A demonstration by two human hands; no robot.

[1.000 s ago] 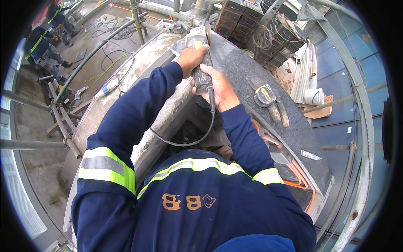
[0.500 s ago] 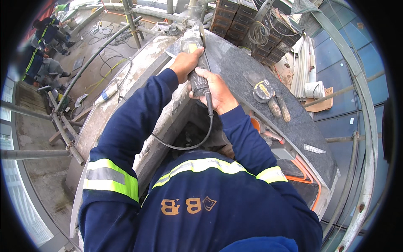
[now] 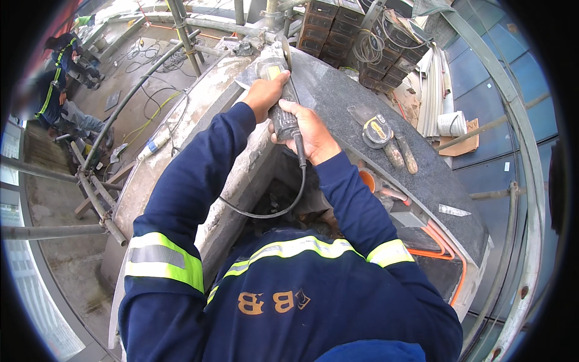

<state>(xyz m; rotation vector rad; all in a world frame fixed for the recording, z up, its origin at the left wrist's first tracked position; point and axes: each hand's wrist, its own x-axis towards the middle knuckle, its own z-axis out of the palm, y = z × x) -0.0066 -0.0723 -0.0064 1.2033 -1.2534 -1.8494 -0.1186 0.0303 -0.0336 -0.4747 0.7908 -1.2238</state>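
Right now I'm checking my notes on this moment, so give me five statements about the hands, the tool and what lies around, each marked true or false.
1. The left hand and right hand both hold the angle grinder. True.
2. The grinder's disc is at the end nearest the person's chest. False: the disc is at the far end.
3. The tape measure lies on the dark stone slab. True.
4. The white bucket stands on that slab. False: the bucket is beyond the slab's right edge, by some cardboard.
5. The cord leaves the grinder at its near end. True.
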